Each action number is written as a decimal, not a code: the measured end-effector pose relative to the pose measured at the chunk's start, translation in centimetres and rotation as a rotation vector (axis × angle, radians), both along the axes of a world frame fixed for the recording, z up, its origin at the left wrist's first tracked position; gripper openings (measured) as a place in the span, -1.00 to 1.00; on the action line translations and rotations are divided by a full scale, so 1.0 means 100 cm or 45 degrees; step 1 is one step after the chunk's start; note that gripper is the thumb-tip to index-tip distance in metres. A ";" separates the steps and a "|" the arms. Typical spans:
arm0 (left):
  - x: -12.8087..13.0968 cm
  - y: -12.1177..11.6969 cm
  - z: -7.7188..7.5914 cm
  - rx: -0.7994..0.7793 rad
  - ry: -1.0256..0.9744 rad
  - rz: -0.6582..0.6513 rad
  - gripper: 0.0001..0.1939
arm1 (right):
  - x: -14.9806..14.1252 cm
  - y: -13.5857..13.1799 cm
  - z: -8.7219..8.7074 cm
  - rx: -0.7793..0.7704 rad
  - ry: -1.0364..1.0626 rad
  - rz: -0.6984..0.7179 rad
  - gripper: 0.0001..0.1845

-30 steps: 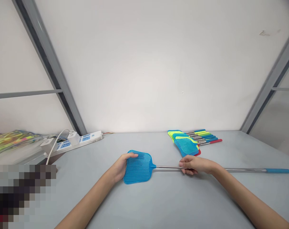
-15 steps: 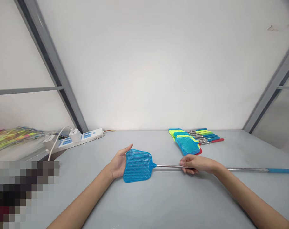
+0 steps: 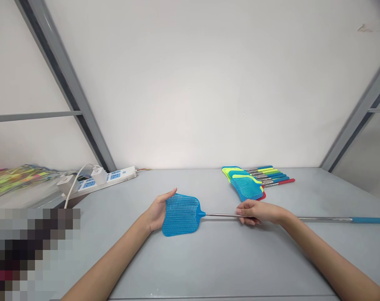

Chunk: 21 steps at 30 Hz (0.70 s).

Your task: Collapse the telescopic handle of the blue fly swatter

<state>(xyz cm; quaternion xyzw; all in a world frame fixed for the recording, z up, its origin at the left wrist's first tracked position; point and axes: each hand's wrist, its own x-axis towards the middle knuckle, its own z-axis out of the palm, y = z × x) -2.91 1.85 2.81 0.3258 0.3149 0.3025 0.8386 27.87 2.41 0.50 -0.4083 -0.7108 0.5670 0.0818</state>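
The fly swatter (image 3: 324,218) lies lengthwise across my desk (image 3: 209,259); my right hand (image 3: 259,212) has its fingers shut round the metal handle (image 3: 221,215); my left hand (image 3: 157,213) meets the mesh head (image 3: 180,215), though I cannot tell its grip.

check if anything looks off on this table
The blue fly swatter between the left hand and right hand has a far longer metal shaft than the piled swatters behind it. Nothing looks damaged.
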 end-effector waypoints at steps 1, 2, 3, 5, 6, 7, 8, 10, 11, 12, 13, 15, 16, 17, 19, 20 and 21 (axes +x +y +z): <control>0.000 0.000 0.000 0.008 0.009 0.003 -0.50 | 0.000 0.000 0.000 0.001 0.000 -0.002 -0.58; 0.001 0.000 0.000 0.020 0.027 0.015 -0.52 | 0.000 0.000 0.000 0.001 -0.002 -0.004 -0.58; 0.001 0.000 -0.001 0.033 0.052 0.035 -0.53 | 0.000 0.000 0.000 -0.001 -0.005 -0.005 -0.57; 0.002 0.001 -0.003 0.058 0.106 0.082 -0.55 | 0.000 0.000 0.000 0.000 -0.014 -0.007 -0.57; 0.002 0.002 -0.003 0.065 0.126 0.102 -0.56 | 0.000 0.000 0.000 0.002 -0.018 -0.010 -0.56; 0.002 0.003 -0.004 0.069 0.139 0.118 -0.57 | 0.000 0.000 0.000 0.005 -0.023 -0.012 -0.56; 0.002 0.003 -0.005 0.070 0.145 0.129 -0.58 | 0.000 0.000 0.000 0.008 -0.027 -0.013 -0.57; 0.003 0.003 -0.005 0.059 0.140 0.133 -0.58 | 0.001 0.001 0.000 0.008 -0.032 -0.010 -0.57; 0.003 0.003 -0.004 0.051 0.131 0.133 -0.57 | 0.001 0.001 0.000 0.006 -0.030 -0.006 -0.58; 0.003 0.003 -0.004 0.041 0.119 0.133 -0.55 | 0.001 0.001 0.000 0.007 -0.024 0.000 -0.58; 0.003 0.002 -0.003 0.030 0.103 0.136 -0.53 | 0.001 0.001 0.000 0.007 -0.017 0.006 -0.59; 0.002 0.001 -0.001 -0.006 0.055 0.124 -0.46 | 0.001 0.000 0.000 0.013 0.000 0.014 -0.60; 0.002 0.001 -0.001 -0.029 0.024 0.107 -0.42 | 0.001 0.000 0.000 0.014 0.006 0.017 -0.60; 0.002 0.001 0.000 -0.056 -0.008 0.083 -0.37 | 0.001 0.000 0.000 0.015 0.012 0.019 -0.60; 0.002 0.000 0.000 -0.096 -0.055 0.039 -0.28 | 0.001 -0.001 0.000 0.015 0.019 0.023 -0.60; 0.002 0.000 0.000 -0.103 -0.065 0.029 -0.25 | 0.000 -0.001 0.000 0.014 0.018 0.025 -0.60; 0.002 0.000 0.000 -0.104 -0.064 0.028 -0.23 | 0.000 -0.001 0.001 0.014 0.018 0.026 -0.60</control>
